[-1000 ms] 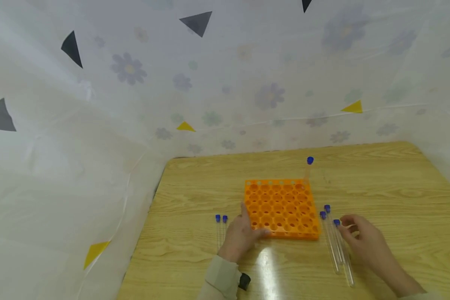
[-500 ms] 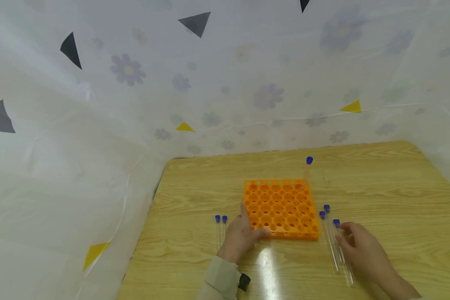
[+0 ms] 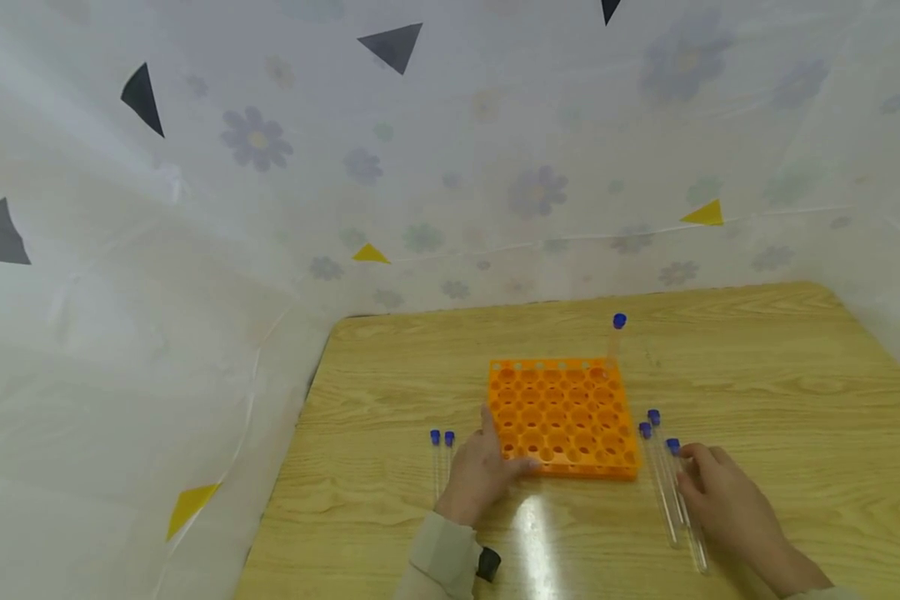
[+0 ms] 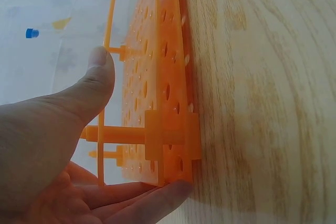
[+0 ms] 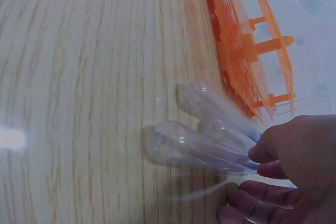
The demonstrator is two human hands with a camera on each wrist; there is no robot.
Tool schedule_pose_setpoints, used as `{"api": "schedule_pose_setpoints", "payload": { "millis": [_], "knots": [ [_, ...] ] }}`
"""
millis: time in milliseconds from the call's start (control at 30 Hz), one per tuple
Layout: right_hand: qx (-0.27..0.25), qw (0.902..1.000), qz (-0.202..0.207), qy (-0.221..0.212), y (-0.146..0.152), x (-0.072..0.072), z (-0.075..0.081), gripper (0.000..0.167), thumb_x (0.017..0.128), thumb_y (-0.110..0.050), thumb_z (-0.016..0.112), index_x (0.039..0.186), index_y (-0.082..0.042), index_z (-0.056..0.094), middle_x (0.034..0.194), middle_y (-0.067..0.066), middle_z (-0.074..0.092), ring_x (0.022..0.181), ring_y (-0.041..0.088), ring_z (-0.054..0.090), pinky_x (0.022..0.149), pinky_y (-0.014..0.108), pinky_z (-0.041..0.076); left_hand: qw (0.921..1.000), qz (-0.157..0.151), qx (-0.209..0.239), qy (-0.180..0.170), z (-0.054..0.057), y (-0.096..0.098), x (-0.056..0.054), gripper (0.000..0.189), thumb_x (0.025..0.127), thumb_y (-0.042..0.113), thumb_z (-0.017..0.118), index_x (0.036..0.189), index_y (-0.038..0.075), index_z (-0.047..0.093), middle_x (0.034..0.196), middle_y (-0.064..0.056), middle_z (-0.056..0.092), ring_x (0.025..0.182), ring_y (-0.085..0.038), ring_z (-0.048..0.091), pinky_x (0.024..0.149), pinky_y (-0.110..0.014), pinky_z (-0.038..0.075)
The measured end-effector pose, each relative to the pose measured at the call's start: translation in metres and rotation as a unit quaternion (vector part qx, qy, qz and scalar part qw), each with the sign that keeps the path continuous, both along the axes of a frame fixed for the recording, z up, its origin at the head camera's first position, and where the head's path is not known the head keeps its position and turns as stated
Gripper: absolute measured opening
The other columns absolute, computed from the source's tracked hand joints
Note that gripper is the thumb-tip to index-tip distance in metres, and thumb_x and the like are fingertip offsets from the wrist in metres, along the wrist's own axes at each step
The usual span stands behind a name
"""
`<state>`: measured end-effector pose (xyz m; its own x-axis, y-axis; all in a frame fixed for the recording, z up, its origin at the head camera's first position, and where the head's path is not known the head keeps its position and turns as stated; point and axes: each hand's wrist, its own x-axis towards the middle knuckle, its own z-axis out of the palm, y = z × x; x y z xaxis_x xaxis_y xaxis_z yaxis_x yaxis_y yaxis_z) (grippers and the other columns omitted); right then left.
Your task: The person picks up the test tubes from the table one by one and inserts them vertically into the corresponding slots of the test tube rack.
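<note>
the wooden table (image 3: pixel 390 375) and the orange rack (image 3: pixel 558 407) on it stay as they were a second ago. the left hand (image 3: pixel 480 475) also keeps its place, thumb and fingers gripping the near left corner of the rack. what has changed is the right hand (image 3: pixel 731 504), to the right of the rack: its thumb and forefinger, apart a second ago, are now drawn in to a narrow pinch on the rightmost tube (image 3: pixel 696 542), just below its blue cap (image 3: pixel 673 446). that tube lies on the table beside the other two tubes (image 3: pixel 660 492), cap end away from the person. i judge this to be the start of a pick-up, with the rack steadied meanwhile.

less clear: the pair of tubes (image 3: pixel 437 471) left of the rack runs down behind the left hand, their lower ends out of sight. a standing tube (image 3: pixel 614 343) rises at the rack's far right corner, so faint that i cannot tell which hole it sits in. the right wrist view blurs the clear tubes into one another, so how firm the pinch is cannot be told. smallest, a black object (image 3: pixel 488 563) by the left sleeve (image 3: pixel 444 550), nearer the person than the rack, is too partly shown to name.
</note>
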<state>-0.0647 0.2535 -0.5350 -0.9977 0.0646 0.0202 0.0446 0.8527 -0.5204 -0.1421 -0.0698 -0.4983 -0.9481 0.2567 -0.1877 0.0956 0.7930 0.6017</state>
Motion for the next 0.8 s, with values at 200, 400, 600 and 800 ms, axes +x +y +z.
{"api": "schedule_pose_setpoints", "payload": {
  "millis": [200, 400, 600, 800],
  "knots": [
    [0.009, 1.0000, 0.002, -0.001, -0.0001, -0.0005, -0.0008, 0.031, 0.092, -0.012, 0.062, 0.119, 0.003, 0.057, 0.105, 0.023, 0.060, 0.081, 0.027, 0.063, 0.062, 0.043, 0.054, 1.0000, 0.002, 0.005, -0.006, -0.0009, -0.0005, 0.0003, 0.120, 0.081, 0.062, 0.070, 0.159, 0.001, 0.002, 0.134, -0.030, 0.057, 0.111, -0.037, 0.064, 0.091, -0.048, 0.054],
    [0.009, 0.9999, 0.005, -0.006, -0.0002, -0.0016, 0.0009, 0.035, 0.092, -0.012, 0.061, 0.122, 0.005, 0.056, 0.106, 0.026, 0.060, 0.075, 0.021, 0.058, 0.057, 0.037, 0.050, 1.0000, 0.003, 0.002, -0.004, -0.0004, 0.0005, 0.0001, 0.120, 0.081, 0.064, 0.069, 0.159, 0.001, 0.003, 0.133, -0.029, 0.058, 0.110, -0.036, 0.064, 0.090, -0.047, 0.055],
    [0.013, 0.9996, 0.002, -0.025, 0.0016, -0.0050, 0.0018, 0.039, 0.091, -0.014, 0.060, 0.123, 0.007, 0.054, 0.111, 0.032, 0.058, 0.079, 0.026, 0.061, 0.060, 0.042, 0.052, 0.9999, 0.009, 0.003, -0.007, 0.0004, 0.0013, 0.0004, 0.121, 0.080, 0.063, 0.070, 0.159, 0.001, 0.004, 0.129, -0.029, 0.060, 0.108, -0.036, 0.065, 0.089, -0.047, 0.055],
    [0.016, 0.9989, -0.001, -0.043, 0.0041, -0.0081, 0.0033, 0.046, 0.092, -0.017, 0.060, 0.126, 0.013, 0.052, 0.115, 0.037, 0.056, 0.091, 0.040, 0.064, 0.070, 0.054, 0.053, 0.9999, 0.007, 0.006, -0.009, 0.0023, 0.0010, 0.0012, 0.121, 0.080, 0.062, 0.071, 0.158, 0.000, 0.004, 0.126, -0.029, 0.061, 0.104, -0.035, 0.066, 0.086, -0.047, 0.056]
  ]
}}
